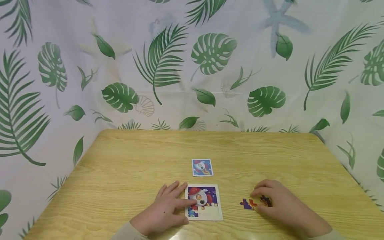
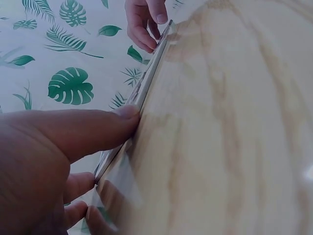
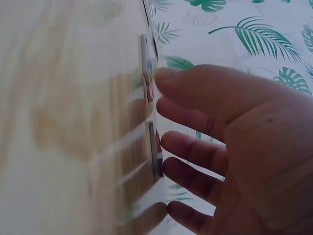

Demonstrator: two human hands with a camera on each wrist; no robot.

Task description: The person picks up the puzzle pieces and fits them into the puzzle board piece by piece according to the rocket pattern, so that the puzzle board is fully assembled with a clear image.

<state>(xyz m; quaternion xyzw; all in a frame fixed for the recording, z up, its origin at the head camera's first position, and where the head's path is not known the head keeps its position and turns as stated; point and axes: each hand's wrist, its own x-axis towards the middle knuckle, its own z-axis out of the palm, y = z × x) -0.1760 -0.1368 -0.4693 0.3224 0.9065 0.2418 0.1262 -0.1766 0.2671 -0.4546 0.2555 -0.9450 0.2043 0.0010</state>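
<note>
My left hand [image 1: 168, 210] is spread palm down at the left side of a jigsaw puzzle board [image 1: 220, 206]. One finger lies on the printed picture of a white character in red, and the thumb rests by the near left corner. The board's lower right part shows bare backing. To the right, my right hand [image 1: 285, 206] arches over loose puzzle pieces, its fingers loosely bent. A purple and red piece [image 1: 246, 204] lies beside its fingertips; a dark piece [image 1: 265, 200] is partly hidden under it. In the right wrist view, fingertips touch or nearly touch a flat piece [image 3: 155, 154].
A small picture card [image 1: 202, 167] with a similar image lies beyond the board. Everything sits on a wood-grain table [image 1: 135, 160]. A white curtain [image 1: 171, 110] with green leaf prints hangs behind the table and along its sides.
</note>
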